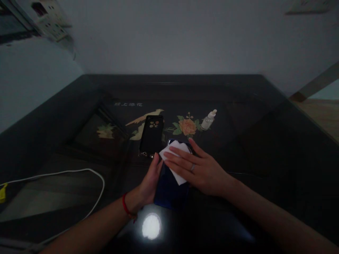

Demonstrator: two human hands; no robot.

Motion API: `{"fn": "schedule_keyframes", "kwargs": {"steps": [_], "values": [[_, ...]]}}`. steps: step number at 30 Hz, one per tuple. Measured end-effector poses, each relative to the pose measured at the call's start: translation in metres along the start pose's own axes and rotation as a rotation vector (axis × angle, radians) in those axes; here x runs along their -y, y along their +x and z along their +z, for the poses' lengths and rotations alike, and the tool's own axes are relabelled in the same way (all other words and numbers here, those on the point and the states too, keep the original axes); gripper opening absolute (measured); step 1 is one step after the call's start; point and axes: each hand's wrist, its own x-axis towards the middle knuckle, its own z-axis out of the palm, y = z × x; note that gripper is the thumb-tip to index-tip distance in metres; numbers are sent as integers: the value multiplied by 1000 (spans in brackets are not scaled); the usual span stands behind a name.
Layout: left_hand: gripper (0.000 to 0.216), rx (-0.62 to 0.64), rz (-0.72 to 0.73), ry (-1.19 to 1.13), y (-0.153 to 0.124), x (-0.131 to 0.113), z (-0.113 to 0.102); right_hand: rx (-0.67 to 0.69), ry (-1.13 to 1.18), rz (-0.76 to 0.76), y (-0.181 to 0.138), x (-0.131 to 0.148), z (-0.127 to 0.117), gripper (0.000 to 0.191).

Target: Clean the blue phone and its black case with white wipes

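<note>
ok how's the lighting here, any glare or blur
Head view: dim overall, so the phone and case nearly sink into the dark table; head view: a bright round glare spot on the glossy tabletop, just below the phone; head view: the sockets at upper left look soft.

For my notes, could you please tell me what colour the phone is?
The phone looks dark blue in this dim light, best seen in the head view.
</note>
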Motion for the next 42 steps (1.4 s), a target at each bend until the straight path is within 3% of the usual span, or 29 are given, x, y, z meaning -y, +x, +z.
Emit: {"fn": "schedule_keyframes", "kwargs": {"steps": [4, 8, 13, 17, 22, 27, 29, 32, 36, 38, 42], "values": [[38, 6, -6, 10, 0, 0, -3, -53, -34, 145, -1, -2, 0, 39], [37, 12, -5, 13, -1, 0, -2, -15, 24, -22, -2, 1, 3, 38], [43, 21, -2, 4, 0, 0, 2, -55, -5, 120, -7, -4, 3, 39], [49, 26, 7, -3, 1, -1, 4, -21, 48, -34, -10, -6, 3, 38], [40, 37, -6, -5, -1, -5, 4, -96, 27, 97, -12, -7, 5, 38], [45, 60, -29, -8, 0, -6, 1, -48, 116, -88, -16, -7, 8, 37], [54, 76, -45, -16, 0, -6, 0, -75, 99, -27, -20, -14, 9, 40], [66, 136, -68, -33, -1, -8, 1, -199, 84, 193, -23, -27, 5, 49], [64, 277, -132, -32, -4, -8, 1, -301, 196, 385, -17, -30, -4, 46], [62, 297, -191, -9, -5, -6, -1, -245, 242, 306, -11, -23, -8, 43], [66, 215, -240, 37, -7, 0, -5, -76, 233, 93, -3, -12, -8, 41]]}}
